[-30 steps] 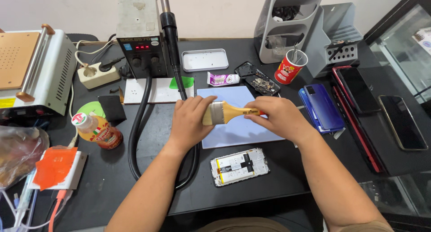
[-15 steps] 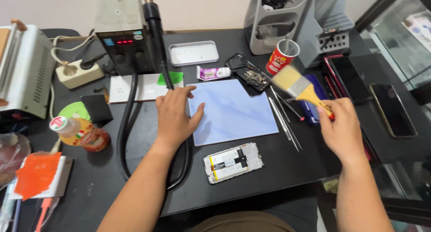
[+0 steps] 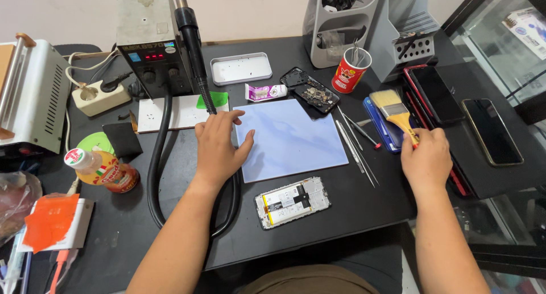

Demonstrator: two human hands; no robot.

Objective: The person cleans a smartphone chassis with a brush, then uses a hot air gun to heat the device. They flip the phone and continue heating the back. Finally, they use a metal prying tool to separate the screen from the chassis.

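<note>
Head view: right hand (image 3: pixel 426 160) grips paintbrush (image 3: pixel 396 112) (seemingly resting); left hand (image 3: pixel 219 146) far.

My bench: black table (image 3: pixel 352 214). On it: pale blue mat (image 3: pixel 290 137) at centre, opened phone (image 3: pixel 292 201) near front edge, tweezers (image 3: pixel 355 152) right of mat, white tray (image 3: pixel 241 68), red cup (image 3: pixel 350 70), sauce bottle (image 3: pixel 102 172) at left, black hose (image 3: pixel 156 174) looping past my left hand (image 3: pixel 219 149).

So the right hand (image 3: pixel 425 160) carried the paintbrush (image 3: pixel 396 113) off the blue mat (image 3: pixel 290 137). It's now down over the phones on the right.
</note>
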